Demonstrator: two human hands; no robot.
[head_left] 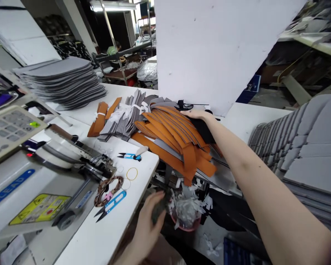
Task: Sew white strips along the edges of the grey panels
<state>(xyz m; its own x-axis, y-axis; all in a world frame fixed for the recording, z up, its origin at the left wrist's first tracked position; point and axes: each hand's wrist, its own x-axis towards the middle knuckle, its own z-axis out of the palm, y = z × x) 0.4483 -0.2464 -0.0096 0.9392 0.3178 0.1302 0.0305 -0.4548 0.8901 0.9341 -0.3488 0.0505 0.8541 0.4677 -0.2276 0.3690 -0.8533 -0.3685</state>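
There are 2 blue snips (113, 204), 1 yellow band (132, 179), 1 pink basket (191, 229).

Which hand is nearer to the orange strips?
The right hand is, at the far edge of the orange strips; the left hand is apart from them, nearer the camera.

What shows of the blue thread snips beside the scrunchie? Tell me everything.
The thread snips have a slotted blue handle and two dark, pointed, parted blades, metal by their look. They lie on the white tabletop, blades toward the picture's lower left, close by the patterned scrunchie. Neither hand touches them.
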